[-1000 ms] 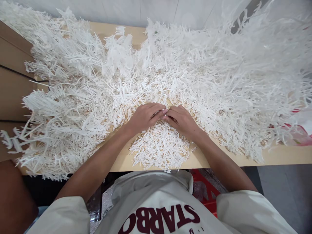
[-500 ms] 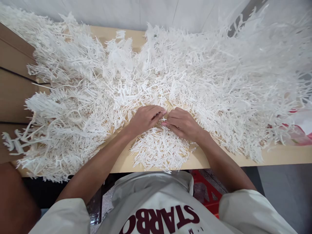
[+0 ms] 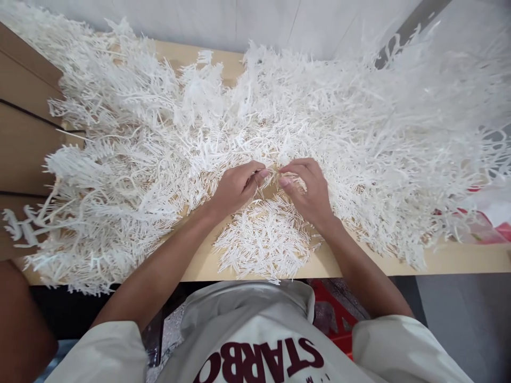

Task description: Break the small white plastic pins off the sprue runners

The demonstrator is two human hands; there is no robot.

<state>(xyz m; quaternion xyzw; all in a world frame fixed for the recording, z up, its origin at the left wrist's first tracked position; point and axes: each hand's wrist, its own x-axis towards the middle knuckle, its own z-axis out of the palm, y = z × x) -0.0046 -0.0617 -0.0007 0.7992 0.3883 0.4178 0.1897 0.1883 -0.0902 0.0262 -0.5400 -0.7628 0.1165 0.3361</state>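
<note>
My left hand [image 3: 239,185] is pinched, thumb against fingers, on a small white branched plastic strip [image 3: 273,173]. Facing it, the curled thumb and fingers of my right hand [image 3: 308,187] close on the strip's other side. Much of the strip is hidden by the fingertips. Just below both hands, a low heap of short loose white plastic pieces [image 3: 265,242] lies near the table's front edge. Beyond and to both sides spreads a large tangled mass of white branched plastic strips [image 3: 355,122].
The tan table [image 3: 459,258] has its front edge against my body. A cardboard box [image 3: 24,122] with dark straps stands at the left. At the right lies a clear and red plastic bag [image 3: 485,226]. Someone's arm or leg [image 3: 24,319] shows at lower left. A red stool [image 3: 335,319] is below.
Both hands have risen slightly away from my body. My right hand has turned, its thumb and fingers now more visible, and the hands are a little further apart with the strip between them.
</note>
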